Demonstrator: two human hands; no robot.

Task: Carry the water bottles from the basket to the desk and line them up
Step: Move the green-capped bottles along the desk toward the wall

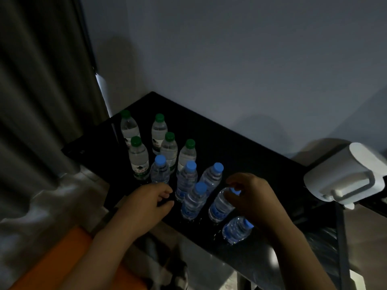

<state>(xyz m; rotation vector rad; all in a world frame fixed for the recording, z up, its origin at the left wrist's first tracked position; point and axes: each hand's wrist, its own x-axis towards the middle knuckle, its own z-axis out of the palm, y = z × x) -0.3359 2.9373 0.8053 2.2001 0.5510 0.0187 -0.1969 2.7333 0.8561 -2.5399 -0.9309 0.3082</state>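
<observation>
Right hand (254, 197) pinching upright blue-capped bottle's (222, 206) neck, cap up; left hand (150, 200) seemingly loose, empty.

On the black desk (240, 147), five clear bottles have green caps (160, 117), six have blue caps (218, 167). Right of them sits a white kettle (345, 174).

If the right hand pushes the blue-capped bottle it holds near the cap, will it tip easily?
Probably yes. The blue-capped bottle is tall and narrow, and the right hand grips it high up. It looks full, so fairly heavy. If it tips, it may knock a neighbouring bottle.
</observation>
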